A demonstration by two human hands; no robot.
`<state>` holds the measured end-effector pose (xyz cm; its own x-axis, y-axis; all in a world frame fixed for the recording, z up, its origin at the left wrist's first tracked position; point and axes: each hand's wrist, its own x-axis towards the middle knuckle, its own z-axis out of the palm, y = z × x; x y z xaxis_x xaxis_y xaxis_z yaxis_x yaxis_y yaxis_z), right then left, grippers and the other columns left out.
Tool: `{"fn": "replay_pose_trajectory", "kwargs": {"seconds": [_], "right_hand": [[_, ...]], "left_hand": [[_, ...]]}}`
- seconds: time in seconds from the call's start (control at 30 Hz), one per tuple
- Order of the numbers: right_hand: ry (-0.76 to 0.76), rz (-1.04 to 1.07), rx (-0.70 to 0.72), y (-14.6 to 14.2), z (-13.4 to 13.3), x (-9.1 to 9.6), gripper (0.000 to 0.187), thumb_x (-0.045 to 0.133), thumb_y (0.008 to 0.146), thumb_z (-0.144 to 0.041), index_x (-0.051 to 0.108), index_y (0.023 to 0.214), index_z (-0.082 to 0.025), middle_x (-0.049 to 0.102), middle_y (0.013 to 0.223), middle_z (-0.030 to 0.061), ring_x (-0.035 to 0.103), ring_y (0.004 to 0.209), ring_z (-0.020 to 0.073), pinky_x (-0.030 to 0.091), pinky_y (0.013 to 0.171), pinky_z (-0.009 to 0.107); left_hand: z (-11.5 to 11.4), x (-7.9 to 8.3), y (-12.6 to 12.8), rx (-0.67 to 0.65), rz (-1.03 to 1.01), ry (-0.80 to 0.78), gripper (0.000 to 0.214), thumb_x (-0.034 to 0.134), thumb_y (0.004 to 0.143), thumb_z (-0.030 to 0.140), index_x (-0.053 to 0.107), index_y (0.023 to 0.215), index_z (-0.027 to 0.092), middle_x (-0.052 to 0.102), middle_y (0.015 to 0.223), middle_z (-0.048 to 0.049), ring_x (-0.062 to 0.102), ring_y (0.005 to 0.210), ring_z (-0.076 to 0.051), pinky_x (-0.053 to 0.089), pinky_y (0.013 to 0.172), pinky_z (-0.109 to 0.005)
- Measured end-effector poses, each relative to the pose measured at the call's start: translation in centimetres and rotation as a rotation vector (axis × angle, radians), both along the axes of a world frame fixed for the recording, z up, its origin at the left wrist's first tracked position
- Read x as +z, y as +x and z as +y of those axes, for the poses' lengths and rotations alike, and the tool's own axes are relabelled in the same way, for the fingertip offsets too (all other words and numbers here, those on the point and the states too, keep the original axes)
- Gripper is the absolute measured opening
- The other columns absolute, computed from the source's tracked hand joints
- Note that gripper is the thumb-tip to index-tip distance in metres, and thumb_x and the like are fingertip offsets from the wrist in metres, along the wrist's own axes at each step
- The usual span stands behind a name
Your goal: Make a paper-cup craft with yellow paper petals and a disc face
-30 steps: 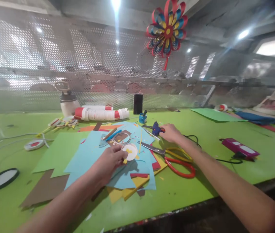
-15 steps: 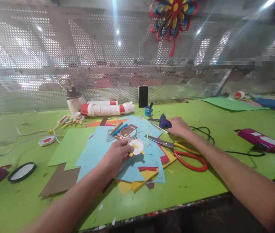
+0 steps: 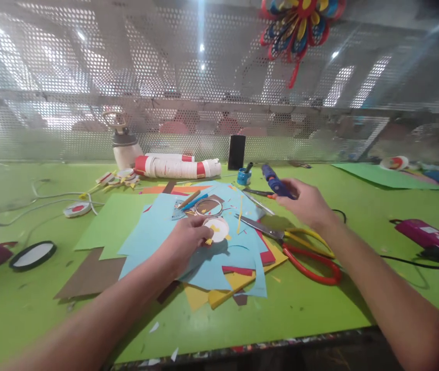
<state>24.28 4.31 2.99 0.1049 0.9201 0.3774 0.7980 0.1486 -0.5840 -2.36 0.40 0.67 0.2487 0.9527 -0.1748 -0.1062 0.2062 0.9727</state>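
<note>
Between the fingers of my left hand (image 3: 185,238) is a white paper disc (image 3: 219,230) with small yellow pieces on it, held above light blue paper sheets (image 3: 145,238). My right hand (image 3: 307,202) grips a dark blue glue gun (image 3: 275,183), raised off the table and tilted. Large scissors (image 3: 312,268) with red and yellow handles lie partly open below my right wrist. Close to my left fingers, a round ring (image 3: 208,207), a brown stick (image 3: 189,199) and a blue pen (image 3: 196,202) rest on the paper.
White-and-red paper cup rolls (image 3: 176,167), a spray bottle (image 3: 124,147), a black phone (image 3: 237,152) and a blue jar (image 3: 244,176) stand along the back. A magenta device (image 3: 430,238) with a black cord lies right. Green sheets (image 3: 107,219) spread left. A perforated screen rises behind.
My right hand has lifted the glue gun off the table, turning its tip up and away. My left hand keeps the disc nearly in place. The view has shifted slightly.
</note>
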Motion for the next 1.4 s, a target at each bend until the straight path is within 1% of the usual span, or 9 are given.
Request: {"fn": "replay_pose_trajectory", "kwargs": {"seconds": [0.07,0.17,0.3,0.4,0.63,0.83,1.1,1.23,1.4], "right_hand": [[-0.047,0.265,0.234,-1.5,-1.9,0.4,0.035,0.06,0.072,-0.024,0.06,0.106,-0.015,0.069,0.099,0.0092,0.064,0.089,0.0223,0.05,0.081,0.035],[-0.21,0.386,0.445,-3.2,-4.2,0.4,0.024,0.06,0.077,-0.03,0.065,0.097,-0.018,0.069,0.093,0.0063,0.065,0.08,0.0192,0.052,0.077,0.034],[-0.358,0.336,0.577,-4.1,-5.7,-0.2,0.027,0.06,0.081,-0.043,0.069,0.09,-0.019,0.069,0.084,0.0061,0.063,0.076,0.0194,0.052,0.069,0.032],[-0.386,0.242,0.632,-4.3,-6.1,-0.6,0.029,0.058,0.083,-0.045,0.069,0.089,-0.019,0.067,0.084,0.0054,0.061,0.074,0.0192,0.051,0.064,0.03],[-0.313,0.053,0.62,-4.8,-6.1,-1.0,0.028,0.054,0.086,-0.043,0.066,0.095,-0.019,0.064,0.086,0.0044,0.056,0.073,0.0176,0.048,0.06,0.027],[-0.358,0.092,0.606,-4.8,-6.1,-1.2,0.026,0.056,0.084,-0.044,0.066,0.095,-0.022,0.064,0.087,0.0038,0.058,0.074,0.0186,0.05,0.062,0.028],[-0.311,-0.024,0.597,-4.8,-6.1,-1.3,0.025,0.052,0.086,-0.044,0.062,0.093,-0.022,0.064,0.088,0.0037,0.057,0.078,0.019,0.049,0.064,0.027],[-0.316,0.002,0.589,-4.5,-6.0,-1.6,0.023,0.053,0.086,-0.043,0.062,0.094,-0.023,0.064,0.092,0.0037,0.058,0.081,0.0204,0.049,0.066,0.029],[-0.308,0.004,0.578,-4.5,-5.9,-1.5,0.021,0.054,0.085,-0.042,0.062,0.085,-0.023,0.064,0.085,0.0038,0.06,0.08,0.0219,0.05,0.065,0.029]], "left_hand": [[0.2,-0.1,-0.1,0.028,-0.004,-0.005,0.023,0.064,0.06,0.011,0.068,0.083,0.011,0.064,0.078,-0.0072,0.054,0.064,-0.014,0.041,0.055,-0.024],[0.3,-0.2,-0.2,0.077,-0.012,0.001,0.024,0.062,0.06,0.009,0.067,0.083,0.01,0.065,0.081,-0.0089,0.055,0.065,-0.014,0.042,0.055,-0.025],[0.3,0.1,-0.2,0.13,0.022,0.055,0.017,0.058,0.06,0.006,0.065,0.074,0.01,0.063,0.074,-0.0078,0.053,0.063,-0.014,0.041,0.054,-0.025],[0.4,0.2,-0.1,0.156,0.054,0.066,0.015,0.055,0.058,0.005,0.064,0.069,0.012,0.063,0.072,-0.0072,0.052,0.06,-0.014,0.04,0.053,-0.025],[0.6,-0.5,0.1,0.149,0.104,0.037,0.022,0.054,0.054,0.005,0.063,0.072,0.013,0.063,0.067,-0.0052,0.05,0.054,-0.013,0.039,0.05,-0.025],[0.5,-0.5,0.1,0.178,0.103,0.012,0.023,0.053,0.054,0.006,0.064,0.073,0.013,0.057,0.057,-0.0011,0.047,0.049,-0.011,0.04,0.049,-0.025],[0.8,-1.0,-0.1,0.148,0.091,0.01,0.022,0.052,0.055,0.007,0.062,0.073,0.013,0.059,0.06,-0.0018,0.048,0.05,-0.011,0.039,0.048,-0.024],[0.7,-0.9,-0.1,0.139,0.077,-0.001,0.018,0.052,0.055,0.006,0.059,0.07,0.014,0.057,0.057,-0.0005,0.046,0.048,-0.01,0.037,0.047,-0.023],[0.7,-0.9,0.0,0.136,0.066,-0.011,0.018,0.052,0.053,0.006,0.059,0.068,0.014,0.061,0.06,-0.0027,0.048,0.049,-0.011,0.036,0.047,-0.024]]}}
